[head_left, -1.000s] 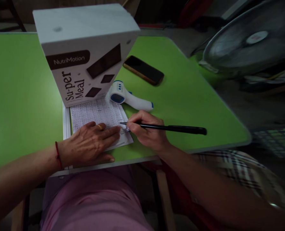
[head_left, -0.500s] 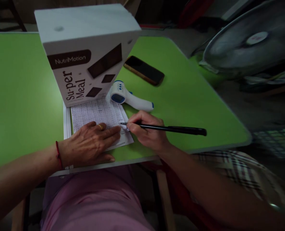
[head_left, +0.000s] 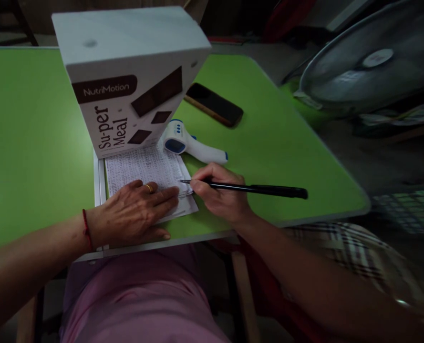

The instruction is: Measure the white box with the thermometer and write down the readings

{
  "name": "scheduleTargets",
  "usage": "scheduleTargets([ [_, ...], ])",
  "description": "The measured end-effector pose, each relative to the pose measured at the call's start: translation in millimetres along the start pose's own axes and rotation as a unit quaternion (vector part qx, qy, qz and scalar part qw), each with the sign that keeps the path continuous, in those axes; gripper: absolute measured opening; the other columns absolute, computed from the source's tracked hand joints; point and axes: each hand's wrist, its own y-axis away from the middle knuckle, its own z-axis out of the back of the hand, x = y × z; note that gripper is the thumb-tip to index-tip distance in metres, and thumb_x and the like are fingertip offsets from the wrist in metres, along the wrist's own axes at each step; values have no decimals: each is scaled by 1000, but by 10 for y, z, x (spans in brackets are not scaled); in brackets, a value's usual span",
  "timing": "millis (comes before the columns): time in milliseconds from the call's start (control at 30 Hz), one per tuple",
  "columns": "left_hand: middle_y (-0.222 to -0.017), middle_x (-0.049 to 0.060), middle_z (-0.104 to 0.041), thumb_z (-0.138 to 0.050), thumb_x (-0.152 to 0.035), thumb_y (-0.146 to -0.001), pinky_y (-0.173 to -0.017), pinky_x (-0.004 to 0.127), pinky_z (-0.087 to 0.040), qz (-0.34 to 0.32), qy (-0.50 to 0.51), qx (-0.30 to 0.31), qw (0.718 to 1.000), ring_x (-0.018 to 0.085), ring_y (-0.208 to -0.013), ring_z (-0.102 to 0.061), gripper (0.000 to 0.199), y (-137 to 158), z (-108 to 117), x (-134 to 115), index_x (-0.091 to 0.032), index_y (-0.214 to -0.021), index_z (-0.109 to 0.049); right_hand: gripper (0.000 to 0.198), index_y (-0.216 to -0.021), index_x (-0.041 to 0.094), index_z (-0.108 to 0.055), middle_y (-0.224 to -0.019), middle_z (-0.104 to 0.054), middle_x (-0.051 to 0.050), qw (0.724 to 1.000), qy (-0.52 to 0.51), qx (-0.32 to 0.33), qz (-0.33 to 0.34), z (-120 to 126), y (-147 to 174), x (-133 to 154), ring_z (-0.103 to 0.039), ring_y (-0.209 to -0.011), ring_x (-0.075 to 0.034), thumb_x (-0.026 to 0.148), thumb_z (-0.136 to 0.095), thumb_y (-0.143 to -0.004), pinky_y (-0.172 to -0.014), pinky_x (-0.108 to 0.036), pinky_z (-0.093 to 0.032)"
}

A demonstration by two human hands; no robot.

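Observation:
My left hand (head_left: 140, 207) lies flat with fingers stretched over the lower part of a sheet of paper (head_left: 140, 169) covered in dense handwriting. A ring and a red wrist cord show on that arm. In my right hand (head_left: 221, 193) is a slim black pen (head_left: 265, 189), pinched near its tip. The pen's point rests at or just above the paper's right edge; exact contact I cannot tell. Another sheet's corner (head_left: 188, 206) sticks out below the written one. Just beyond the right hand, a white and blue infrared thermometer (head_left: 197, 147) overlaps the paper's upper right.
A tall white NutriMotion box (head_left: 126, 95) stands at the paper's far edge. Behind the thermometer lies a dark phone (head_left: 215, 105). All rest on a green table (head_left: 297, 162) with a pale rim. A large round fan (head_left: 372, 57) is beyond its right side, and checked cloth (head_left: 355, 247) hangs near my right forearm.
The pen tip has shifted very slightly right and up along the paper. My left hand stays put; the small shift of the background comes with the camera.

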Motion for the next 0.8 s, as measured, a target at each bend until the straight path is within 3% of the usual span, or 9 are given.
scheduleTargets([
  [300,-151,15,-51,-61,-50,-97,-86,42,-50,2,4,1,1000,30,-112,-60,59,-3,3,-3,-10,-139,-53,17,-63,24,-55,-55,-61,2,1000,-8,22,3,10,-3,-16,-53,-47,-13,31,-59,-78,-46,-27,-42],
  [800,-153,10,-51,-60,-52,-98,-85,43,-48,2,-6,3,1000,29,-111,-58,61,4,3,4,-9,-140,-52,15,-64,24,-56,-56,-61,2,1000,8,6,10,17,6,-24,-54,-49,-14,28,-60,-78,-49,-27,-42],
])
